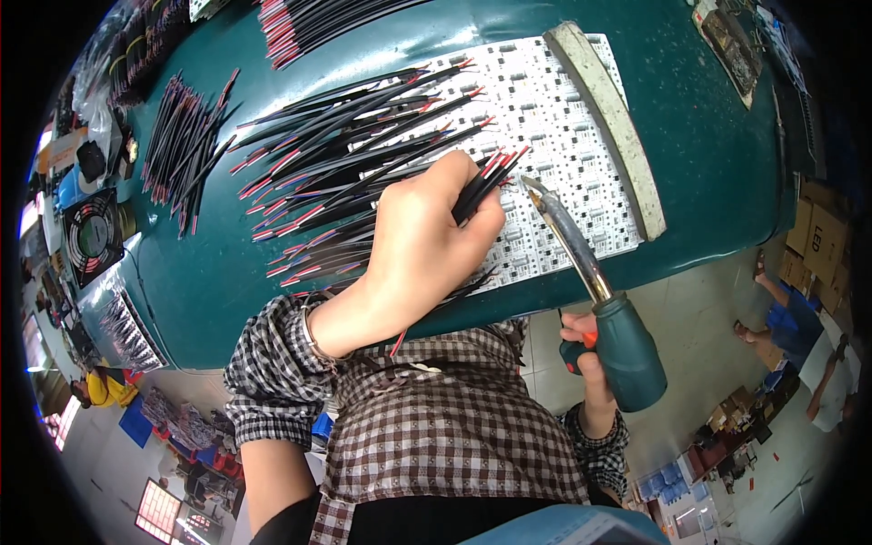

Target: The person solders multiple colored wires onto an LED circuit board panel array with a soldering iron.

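My left hand [422, 232] is closed around a small bundle of black-sheathed wires [474, 195] with red and white bared ends. It is above a white circuit board panel [522, 91] dotted with small black parts. Gripped in my right hand [589, 368] is a green-handled soldering iron [631, 354]. Its bent metal tip points at the board, just right of the bundle's ends; whether it touches I cannot tell. Many black wires [336, 136] lie in rows across the board's left side, their coloured ends sticking out to the left. A curved, worn bar [610, 123] rests along the board's right side.
On the green tabletop [209, 291] lie a loose wire pile [186, 136] at left and another bundle [327, 32] at the far edge. A black fan [94, 234] stands at the left. A dirty tray-like block [727, 45] sits far right. Beyond are cardboard boxes [817, 232] and another person [831, 381].
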Action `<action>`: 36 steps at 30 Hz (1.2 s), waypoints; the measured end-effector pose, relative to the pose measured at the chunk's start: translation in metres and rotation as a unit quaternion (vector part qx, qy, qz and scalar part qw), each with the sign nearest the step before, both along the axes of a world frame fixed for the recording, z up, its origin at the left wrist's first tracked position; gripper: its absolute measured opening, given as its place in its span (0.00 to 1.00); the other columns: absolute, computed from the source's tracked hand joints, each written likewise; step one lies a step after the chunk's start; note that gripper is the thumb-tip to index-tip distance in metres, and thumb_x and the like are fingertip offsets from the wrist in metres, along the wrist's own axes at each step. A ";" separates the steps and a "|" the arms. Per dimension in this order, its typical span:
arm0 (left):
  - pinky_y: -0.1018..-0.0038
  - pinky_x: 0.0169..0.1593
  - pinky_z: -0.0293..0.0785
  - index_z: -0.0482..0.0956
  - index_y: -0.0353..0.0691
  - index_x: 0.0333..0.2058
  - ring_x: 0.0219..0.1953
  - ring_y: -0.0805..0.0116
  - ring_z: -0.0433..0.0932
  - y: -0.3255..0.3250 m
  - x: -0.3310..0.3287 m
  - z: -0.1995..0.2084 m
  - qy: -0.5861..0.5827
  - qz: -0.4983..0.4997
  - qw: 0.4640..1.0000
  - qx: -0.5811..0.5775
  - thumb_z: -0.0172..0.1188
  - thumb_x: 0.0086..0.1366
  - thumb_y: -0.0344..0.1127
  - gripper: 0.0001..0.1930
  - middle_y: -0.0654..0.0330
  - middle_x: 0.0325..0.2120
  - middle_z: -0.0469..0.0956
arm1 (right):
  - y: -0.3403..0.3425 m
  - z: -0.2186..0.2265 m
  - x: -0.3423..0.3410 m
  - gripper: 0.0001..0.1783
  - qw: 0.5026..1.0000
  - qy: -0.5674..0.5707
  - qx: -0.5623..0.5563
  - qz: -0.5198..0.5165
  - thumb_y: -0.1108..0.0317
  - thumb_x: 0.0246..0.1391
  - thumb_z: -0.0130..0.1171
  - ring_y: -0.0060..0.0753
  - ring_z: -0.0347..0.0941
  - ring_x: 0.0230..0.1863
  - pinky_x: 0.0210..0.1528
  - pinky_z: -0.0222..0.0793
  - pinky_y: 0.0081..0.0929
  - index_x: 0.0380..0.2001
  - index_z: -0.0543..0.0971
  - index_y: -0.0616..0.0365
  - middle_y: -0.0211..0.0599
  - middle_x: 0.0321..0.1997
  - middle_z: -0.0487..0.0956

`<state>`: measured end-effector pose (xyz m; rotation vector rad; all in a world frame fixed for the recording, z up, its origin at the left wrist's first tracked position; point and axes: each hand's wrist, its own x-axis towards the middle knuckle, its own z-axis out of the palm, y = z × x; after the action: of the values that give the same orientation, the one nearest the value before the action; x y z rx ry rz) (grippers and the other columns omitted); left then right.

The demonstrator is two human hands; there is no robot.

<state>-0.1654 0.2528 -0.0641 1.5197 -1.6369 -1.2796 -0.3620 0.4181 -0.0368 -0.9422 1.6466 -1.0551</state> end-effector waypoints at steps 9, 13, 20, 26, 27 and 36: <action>0.68 0.24 0.71 0.75 0.31 0.27 0.16 0.60 0.77 -0.006 0.003 0.001 0.025 -0.001 0.998 0.061 0.64 0.57 0.28 0.07 0.49 0.16 0.74 | -0.001 -0.006 -0.004 0.24 1.000 0.001 -0.016 0.024 0.62 0.49 0.75 0.34 0.83 0.40 0.46 0.79 0.30 0.43 0.80 0.68 0.41 0.39 0.85; 0.67 0.24 0.70 0.74 0.30 0.26 0.15 0.60 0.74 -0.012 0.004 0.003 0.017 -0.017 0.997 0.078 0.63 0.58 0.29 0.08 0.47 0.16 0.73 | 0.000 -0.009 -0.005 0.25 0.999 0.005 -0.013 0.033 0.61 0.49 0.76 0.34 0.83 0.39 0.45 0.78 0.30 0.44 0.80 0.68 0.40 0.38 0.85; 0.66 0.24 0.70 0.74 0.29 0.25 0.15 0.59 0.74 -0.015 0.006 0.004 0.024 -0.026 0.995 0.089 0.63 0.57 0.29 0.09 0.46 0.16 0.72 | -0.001 -0.007 -0.004 0.24 0.999 0.014 -0.014 0.033 0.62 0.49 0.75 0.33 0.83 0.39 0.44 0.78 0.29 0.44 0.80 0.68 0.39 0.37 0.85; 0.81 0.19 0.69 0.76 0.32 0.31 0.17 0.82 0.73 -0.019 0.007 0.010 -0.002 -0.056 0.988 0.141 0.60 0.65 0.29 0.06 0.65 0.19 0.76 | -0.001 -0.009 -0.005 0.25 0.998 0.025 -0.020 0.045 0.62 0.49 0.75 0.33 0.83 0.39 0.44 0.78 0.29 0.45 0.80 0.68 0.39 0.37 0.85; 0.74 0.22 0.71 0.76 0.30 0.28 0.17 0.72 0.76 -0.019 0.007 0.008 0.007 -0.047 0.992 0.119 0.61 0.61 0.29 0.07 0.57 0.17 0.76 | -0.001 -0.009 -0.005 0.25 0.998 0.025 -0.021 0.045 0.62 0.49 0.75 0.33 0.83 0.39 0.44 0.78 0.29 0.45 0.80 0.68 0.39 0.37 0.85; 0.71 0.21 0.73 0.75 0.28 0.27 0.16 0.69 0.80 -0.022 0.005 0.017 0.039 -0.033 0.986 0.160 0.60 0.61 0.27 0.07 0.54 0.15 0.77 | 0.006 -0.012 -0.008 0.22 0.993 0.086 -0.015 0.078 0.61 0.50 0.74 0.36 0.81 0.38 0.44 0.77 0.29 0.43 0.82 0.64 0.40 0.37 0.85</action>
<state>-0.1604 0.2308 -0.0466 1.5846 -1.4972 -1.6803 -0.3698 0.4236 -0.0492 -1.1892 1.6694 -0.9151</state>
